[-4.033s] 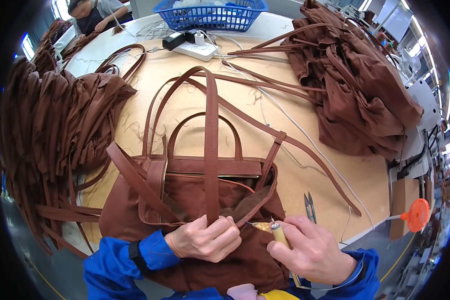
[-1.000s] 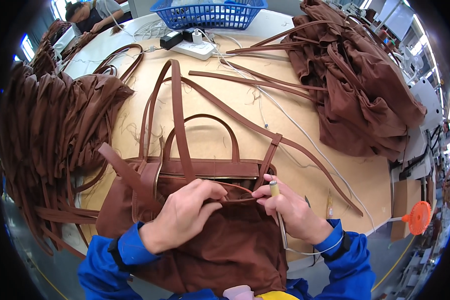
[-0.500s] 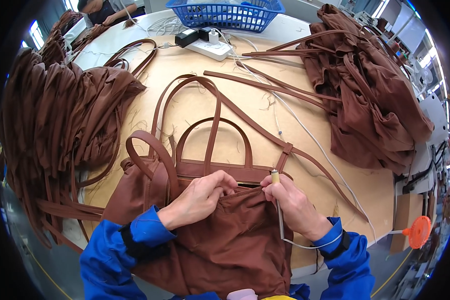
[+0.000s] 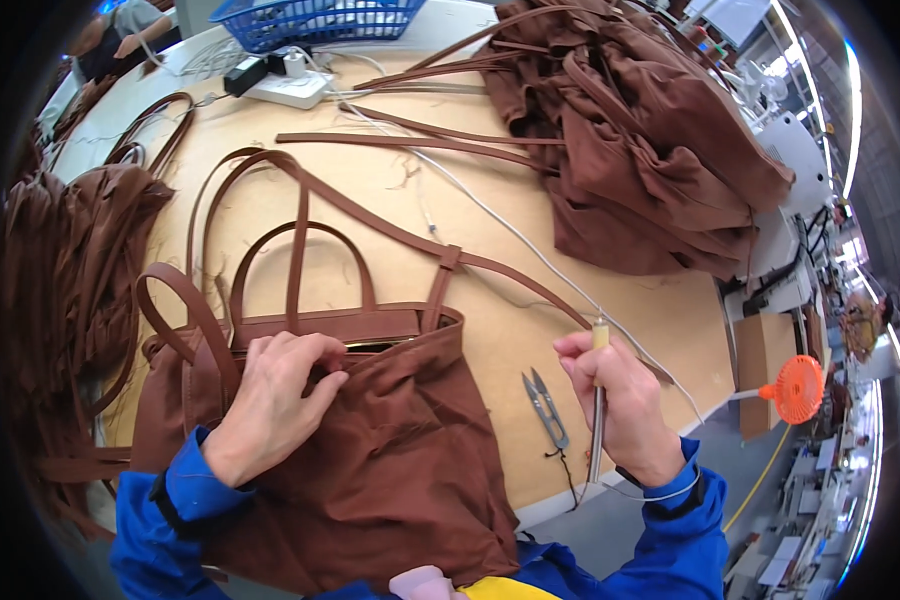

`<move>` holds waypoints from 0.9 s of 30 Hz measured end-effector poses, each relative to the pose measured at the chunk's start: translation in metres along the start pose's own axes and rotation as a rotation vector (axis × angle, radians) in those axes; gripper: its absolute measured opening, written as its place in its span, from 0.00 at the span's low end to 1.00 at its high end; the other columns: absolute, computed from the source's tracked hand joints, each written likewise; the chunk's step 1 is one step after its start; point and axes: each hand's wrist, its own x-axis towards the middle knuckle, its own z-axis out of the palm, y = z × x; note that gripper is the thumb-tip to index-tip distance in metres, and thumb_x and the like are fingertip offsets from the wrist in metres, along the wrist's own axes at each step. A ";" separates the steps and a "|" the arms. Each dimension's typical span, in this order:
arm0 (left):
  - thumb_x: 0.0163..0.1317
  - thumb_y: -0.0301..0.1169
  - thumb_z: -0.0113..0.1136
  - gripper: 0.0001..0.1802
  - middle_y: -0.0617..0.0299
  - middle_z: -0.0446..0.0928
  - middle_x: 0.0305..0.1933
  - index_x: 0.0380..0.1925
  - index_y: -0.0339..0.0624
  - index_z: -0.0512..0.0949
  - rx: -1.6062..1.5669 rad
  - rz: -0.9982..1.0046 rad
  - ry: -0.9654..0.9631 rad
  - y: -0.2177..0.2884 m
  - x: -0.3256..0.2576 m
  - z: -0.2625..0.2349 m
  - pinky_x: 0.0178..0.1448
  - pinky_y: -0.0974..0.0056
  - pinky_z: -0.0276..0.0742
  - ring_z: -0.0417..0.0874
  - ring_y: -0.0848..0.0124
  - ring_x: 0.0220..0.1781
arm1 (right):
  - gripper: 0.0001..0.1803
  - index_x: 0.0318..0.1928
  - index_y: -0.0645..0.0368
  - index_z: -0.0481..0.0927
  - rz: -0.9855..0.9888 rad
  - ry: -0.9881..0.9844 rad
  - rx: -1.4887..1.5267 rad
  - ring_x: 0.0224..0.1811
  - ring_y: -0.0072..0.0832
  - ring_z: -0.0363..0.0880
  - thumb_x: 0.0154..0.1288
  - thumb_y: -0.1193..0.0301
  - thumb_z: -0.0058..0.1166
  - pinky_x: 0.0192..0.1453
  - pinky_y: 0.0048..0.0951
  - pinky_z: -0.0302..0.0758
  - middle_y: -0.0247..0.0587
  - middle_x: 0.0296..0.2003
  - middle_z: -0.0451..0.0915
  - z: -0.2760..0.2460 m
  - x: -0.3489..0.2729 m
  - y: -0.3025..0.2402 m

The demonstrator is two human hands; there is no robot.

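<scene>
Workpiece: brown bag (image 4: 400, 460), at lower centre-left of the frame, lying on the worktable (image 4: 500, 350) with its mouth toward the centre.
Bag fittings: short handle (image 4: 305, 228) standing in an arch above the mouth; long strap (image 4: 370, 233) running from the bag's upper side toward the right of the frame; zipper (image 4: 380, 345) showing along the mouth, with a dark gap beside it.
Left hand: (image 4: 280, 390) over the bag mouth, fingers curled, thumb and forefinger near the edge; whether fabric is pinched between them cannot be told.
Right hand: (image 4: 625, 400) at right of centre, closed around a corded pen tool (image 4: 599, 380).
Tool attitude: near upright, thin tip upward, clear of the bag.
Thread snips: (image 4: 545, 410) on the table between bag and right hand, blades apart, in neither hand.
Work done: handle and strap appear in place; the bag looks largely assembled. Loose thread scraps (image 4: 407, 175) on the table suggest trimming at this station.
Work left: mouth not fully closed. Thread ends on the bag are too small to judge; any remaining finishing cannot be confirmed.
Other stock: left pile (image 4: 80, 250) at the left edge and right pile (image 4: 650, 150) at upper right, both of brown material with straps; their degree of finish is not determinable.
Surroundings: blue basket (image 4: 315, 25) at the top edge; orange fan (image 4: 798, 390) at right.
</scene>
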 end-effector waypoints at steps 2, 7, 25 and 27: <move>0.58 0.25 0.64 0.12 0.55 0.81 0.39 0.43 0.39 0.78 0.029 0.020 -0.009 0.003 0.006 0.003 0.54 0.57 0.70 0.79 0.56 0.46 | 0.10 0.35 0.61 0.73 0.132 -0.050 -0.019 0.35 0.40 0.80 0.56 0.82 0.61 0.36 0.34 0.78 0.46 0.33 0.79 -0.003 -0.024 0.006; 0.57 0.21 0.61 0.15 0.45 0.79 0.42 0.46 0.34 0.76 -0.092 0.059 -0.031 0.010 0.018 0.012 0.50 0.53 0.77 0.80 0.46 0.47 | 0.16 0.34 0.60 0.70 0.200 -0.180 -0.149 0.38 0.47 0.80 0.53 0.82 0.67 0.43 0.39 0.78 0.51 0.38 0.79 0.022 -0.071 0.008; 0.55 0.27 0.69 0.11 0.57 0.78 0.35 0.36 0.38 0.77 -0.188 0.082 0.067 -0.002 0.022 0.040 0.47 0.56 0.76 0.77 0.58 0.44 | 0.14 0.38 0.61 0.68 0.380 0.130 0.339 0.42 0.36 0.82 0.57 0.91 0.52 0.40 0.29 0.82 0.56 0.47 0.73 0.027 -0.057 0.002; 0.55 0.27 0.68 0.10 0.56 0.78 0.35 0.34 0.38 0.77 -0.184 0.061 0.075 -0.001 0.021 0.039 0.46 0.57 0.76 0.77 0.58 0.43 | 0.12 0.38 0.61 0.68 0.329 0.167 0.308 0.43 0.33 0.83 0.59 0.89 0.51 0.37 0.26 0.81 0.54 0.46 0.74 0.028 -0.035 -0.010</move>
